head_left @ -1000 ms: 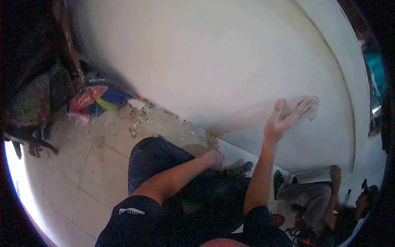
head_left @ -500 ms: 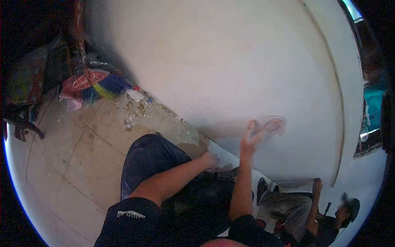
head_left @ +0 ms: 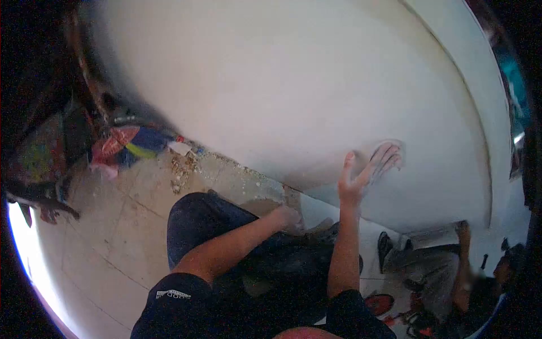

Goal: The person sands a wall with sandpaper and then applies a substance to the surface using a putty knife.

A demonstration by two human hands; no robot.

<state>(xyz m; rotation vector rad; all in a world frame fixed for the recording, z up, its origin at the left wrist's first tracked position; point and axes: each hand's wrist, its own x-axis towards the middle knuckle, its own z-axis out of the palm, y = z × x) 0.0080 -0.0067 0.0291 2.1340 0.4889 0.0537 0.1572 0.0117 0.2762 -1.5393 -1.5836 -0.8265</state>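
Your right hand (head_left: pixel 367 174) against the pale wall (head_left: pixel 282 85) in front of you, thumb spread wide, fingers outstretched; your left hand (head_left: pixel 289 218) low before your legs (head_left: pixel 206 223), its grip too blurred to tell; white lettering (head_left: pixel 174 294) on your left sleeve (head_left: pixel 166 313), too blurred to read

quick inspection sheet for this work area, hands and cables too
Surface: smooth white wall, beige tiled floor
Job's things: the wall; any held tool unclear
Clutter: crumpled red, blue and yellow-green heap; pale crumbly debris by the wall's foot
Hands: bare right hand at the wall, thumb spread from fingers; bare left hand low, grip unclear
Cables: nothing seen
Surroundings: another person in grey trousers, lower right
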